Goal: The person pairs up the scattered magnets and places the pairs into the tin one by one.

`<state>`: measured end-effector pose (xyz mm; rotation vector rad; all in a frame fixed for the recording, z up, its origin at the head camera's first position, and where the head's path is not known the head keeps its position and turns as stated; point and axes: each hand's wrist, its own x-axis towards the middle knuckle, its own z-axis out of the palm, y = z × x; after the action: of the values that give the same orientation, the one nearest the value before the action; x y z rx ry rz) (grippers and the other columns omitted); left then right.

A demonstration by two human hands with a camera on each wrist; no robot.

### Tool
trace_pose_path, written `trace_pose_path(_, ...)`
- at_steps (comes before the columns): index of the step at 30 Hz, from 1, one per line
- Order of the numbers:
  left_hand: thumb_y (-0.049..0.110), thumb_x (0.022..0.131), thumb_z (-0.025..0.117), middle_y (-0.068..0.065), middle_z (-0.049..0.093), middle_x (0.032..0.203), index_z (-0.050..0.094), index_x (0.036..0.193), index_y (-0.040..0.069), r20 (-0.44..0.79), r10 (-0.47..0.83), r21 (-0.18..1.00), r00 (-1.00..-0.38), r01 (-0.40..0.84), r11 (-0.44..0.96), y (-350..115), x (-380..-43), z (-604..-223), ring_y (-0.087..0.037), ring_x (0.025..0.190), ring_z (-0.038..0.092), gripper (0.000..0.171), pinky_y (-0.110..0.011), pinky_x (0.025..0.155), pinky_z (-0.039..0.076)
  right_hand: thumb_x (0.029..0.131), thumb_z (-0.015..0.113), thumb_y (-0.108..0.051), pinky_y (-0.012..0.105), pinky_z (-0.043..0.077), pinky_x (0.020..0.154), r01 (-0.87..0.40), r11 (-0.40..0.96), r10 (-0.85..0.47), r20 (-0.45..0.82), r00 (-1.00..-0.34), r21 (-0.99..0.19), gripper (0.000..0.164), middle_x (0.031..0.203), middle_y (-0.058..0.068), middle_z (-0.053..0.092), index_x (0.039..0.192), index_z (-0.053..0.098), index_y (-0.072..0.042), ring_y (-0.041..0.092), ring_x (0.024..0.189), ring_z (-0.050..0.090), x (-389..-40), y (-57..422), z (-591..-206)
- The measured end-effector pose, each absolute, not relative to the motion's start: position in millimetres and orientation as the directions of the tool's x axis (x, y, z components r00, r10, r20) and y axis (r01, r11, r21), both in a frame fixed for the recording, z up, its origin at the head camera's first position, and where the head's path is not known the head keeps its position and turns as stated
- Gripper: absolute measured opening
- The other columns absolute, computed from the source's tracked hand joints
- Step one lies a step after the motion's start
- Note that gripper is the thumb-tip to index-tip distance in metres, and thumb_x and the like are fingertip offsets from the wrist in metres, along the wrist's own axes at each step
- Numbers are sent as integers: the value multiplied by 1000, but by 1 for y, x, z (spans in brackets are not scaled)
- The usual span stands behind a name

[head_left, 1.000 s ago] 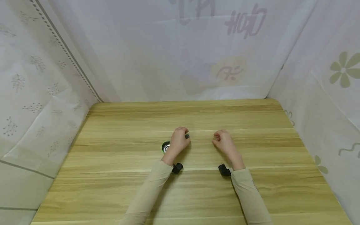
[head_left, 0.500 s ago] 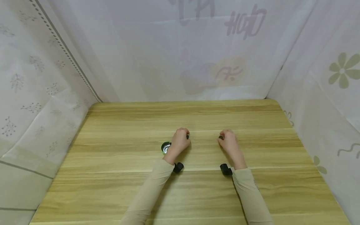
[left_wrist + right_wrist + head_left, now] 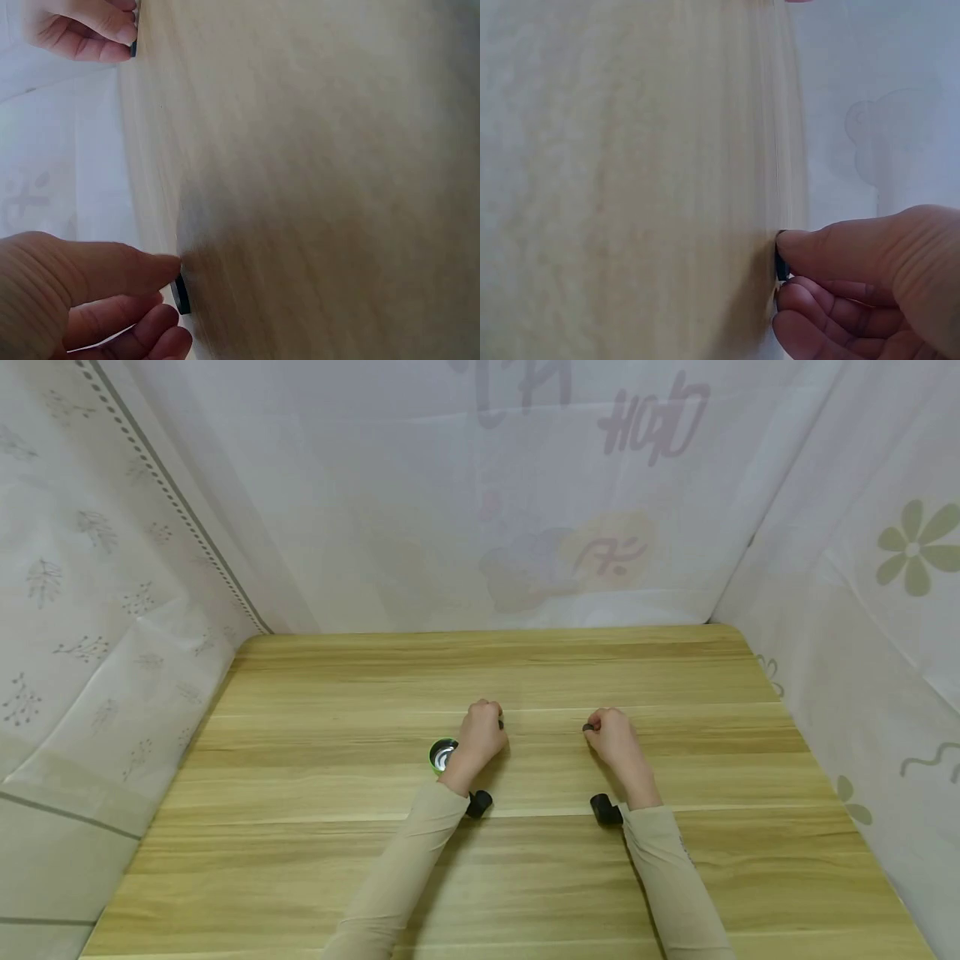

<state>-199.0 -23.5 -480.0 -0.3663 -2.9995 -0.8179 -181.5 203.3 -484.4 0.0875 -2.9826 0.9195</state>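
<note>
Near the middle of the table (image 3: 480, 877), my left hand (image 3: 482, 733) pinches a small, dark, flat round piece (image 3: 181, 295) between thumb and fingers. It stands on edge close over the wood in the left wrist view. My right hand (image 3: 613, 741) is a short way to the right, its thumb and index finger pinching another small dark flat piece (image 3: 781, 261). In the head view this piece shows as a dark spot at the fingertips. Fingers partly hide both pieces. Bare tabletop lies between the hands.
A small round container (image 3: 442, 754) with a green rim and shiny metal inside stands beside my left wrist, partly covered by it. Black wrist cameras (image 3: 480, 803) sit under both sleeves. Patterned white curtains (image 3: 450, 527) enclose the table's back and sides.
My right hand has moved slightly right, away from the left hand, and a dark piece now shows at its fingertips. My left hand has stayed nearly in place with its dark piece.
</note>
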Motion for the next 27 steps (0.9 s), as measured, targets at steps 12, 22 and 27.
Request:
trace_pose_path(12, -11, 73, 57, -7, 47, 67, 41, 48, 9, 12, 186, 491, -982, 168, 855, -22, -203, -477, -15, 55, 36, 36, -22, 44, 28, 82, 66, 1, 41, 52, 70, -45, 827, -61, -10, -998, -560, 8, 84, 19, 64, 86, 65, 8, 30, 78, 61, -184, 202, -481)
trace_pose_path(22, -7, 74, 59, -4, 44, 59, 38, 46, 12, 0, 203, 507, -979, 174, 844, -23, -204, -478, -14, 52, 32, 40, -22, 45, 25, 81, 65, 2, 40, 52, 69, -71, 827, -90, -7, -996, -557, 8, 83, 18, 65, 86, 66, 8, 29, 77, 62, -184, 198, -481)
trace_pose_path(27, -7, 73, 60, -4, 44, 57, 36, 46, 12, -22, 206, 517, -978, 165, 840, -22, -204, -480, -13, 49, 31, 41, -22, 44, 24, 80, 66, 1, 39, 53, 69, -96, 824, -114, 3, -994, -558, 8, 82, 16, 66, 86, 67, 6, 28, 77, 63, -184, 193, -484)
